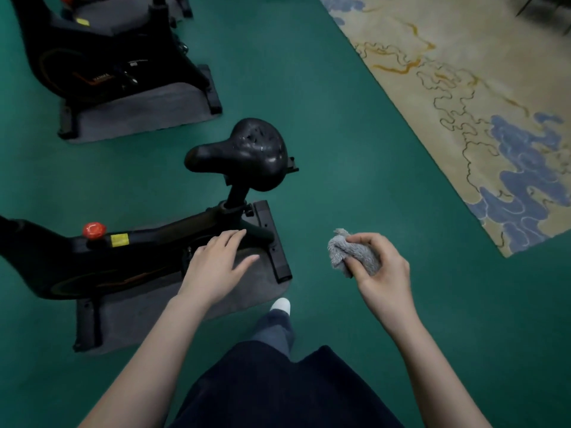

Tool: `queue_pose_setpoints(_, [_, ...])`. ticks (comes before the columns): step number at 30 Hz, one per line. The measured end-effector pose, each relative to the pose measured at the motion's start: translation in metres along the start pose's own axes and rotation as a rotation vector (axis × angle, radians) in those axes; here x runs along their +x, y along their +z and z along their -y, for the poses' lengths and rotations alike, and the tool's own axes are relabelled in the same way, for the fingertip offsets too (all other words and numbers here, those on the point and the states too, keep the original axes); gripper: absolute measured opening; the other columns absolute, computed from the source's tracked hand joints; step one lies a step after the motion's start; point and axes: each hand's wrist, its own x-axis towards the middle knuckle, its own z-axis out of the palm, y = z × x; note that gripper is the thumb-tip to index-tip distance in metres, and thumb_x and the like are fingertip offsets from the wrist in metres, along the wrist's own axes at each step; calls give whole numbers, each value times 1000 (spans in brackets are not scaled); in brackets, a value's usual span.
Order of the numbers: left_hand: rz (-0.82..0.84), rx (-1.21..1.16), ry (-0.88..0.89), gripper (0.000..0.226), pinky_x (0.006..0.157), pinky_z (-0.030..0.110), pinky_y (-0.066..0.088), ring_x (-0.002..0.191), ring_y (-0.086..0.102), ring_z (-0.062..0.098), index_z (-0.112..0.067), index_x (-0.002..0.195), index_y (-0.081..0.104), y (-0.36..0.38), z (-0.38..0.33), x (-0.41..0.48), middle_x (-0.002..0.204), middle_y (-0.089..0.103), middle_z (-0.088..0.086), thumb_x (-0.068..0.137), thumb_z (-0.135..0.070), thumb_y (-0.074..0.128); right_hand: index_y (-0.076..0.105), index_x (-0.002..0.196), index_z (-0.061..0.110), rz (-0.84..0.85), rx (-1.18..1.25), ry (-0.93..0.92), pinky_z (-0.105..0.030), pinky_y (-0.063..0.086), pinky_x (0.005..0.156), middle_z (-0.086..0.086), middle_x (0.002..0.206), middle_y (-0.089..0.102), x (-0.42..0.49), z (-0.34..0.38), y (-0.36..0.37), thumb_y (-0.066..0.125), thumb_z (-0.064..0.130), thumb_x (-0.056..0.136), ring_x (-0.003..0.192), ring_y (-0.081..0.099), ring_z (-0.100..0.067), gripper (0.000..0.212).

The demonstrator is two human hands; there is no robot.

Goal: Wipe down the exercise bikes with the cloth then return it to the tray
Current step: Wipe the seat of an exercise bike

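Note:
A black exercise bike (129,257) stands at the left on a grey mat, its glossy saddle (244,152) raised on a post. My left hand (216,267) hovers with straight, spread fingers over the bike's rear frame below the saddle; whether it touches is unclear. My right hand (383,273) is held to the right of the bike over the green floor and grips a bunched grey fluffy cloth (343,253). A second black bike (102,57) stands farther back at the upper left. No tray is in view.
The near bike has a red knob (94,230) and a yellow label on its frame. Green floor (324,118) runs between the bikes and a beige and blue patterned carpet (482,103) at the right. My leg and white shoe (281,305) are below.

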Motion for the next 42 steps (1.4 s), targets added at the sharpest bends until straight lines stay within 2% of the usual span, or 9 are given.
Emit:
queue_pose_setpoints(5, [-42, -32, -120, 66, 102, 38, 38, 132, 38, 17, -21, 146, 31, -19, 13, 42, 146, 38, -4, 92, -59, 36, 60, 93, 34, 76, 10, -105, -1, 37, 78, 15, 97, 63, 78, 12, 12, 71, 0, 77, 94, 56, 6, 39])
queue_pose_setpoints(18, [-96, -82, -349, 65, 104, 35, 39, 133, 38, 17, -21, 146, 30, -30, -26, 119, 148, 34, -5, 93, -56, 38, 57, 91, 41, 368, 146, -268, -1, 37, 80, 19, 98, 62, 202, -3, 30, 71, -1, 77, 97, 57, 7, 46])
queue_pose_setpoints(26, [-211, -184, -623, 64, 100, 36, 42, 132, 38, 19, -18, 146, 32, -8, -111, 180, 148, 35, -3, 93, -54, 39, 62, 93, 31, 540, 161, -400, -5, 38, 82, 16, 98, 62, 309, -53, -33, 71, -3, 75, 96, 57, 4, 39])
queue_pose_setpoints(33, [-335, -242, -752, 64, 103, 38, 39, 132, 37, 19, -17, 145, 32, 7, -202, 231, 147, 36, -3, 93, -54, 41, 65, 95, 22, 725, 160, -501, -5, 37, 84, 11, 99, 63, 385, -79, -71, 69, -4, 74, 97, 56, 5, 33])
queue_pose_setpoints(42, [-373, -284, -981, 67, 103, 41, 39, 133, 36, 21, -18, 148, 25, 10, -224, 247, 149, 32, -2, 93, -55, 39, 62, 94, 29, 895, 173, -571, -3, 35, 86, 12, 99, 62, 432, -78, -58, 68, -5, 76, 98, 54, 8, 39])
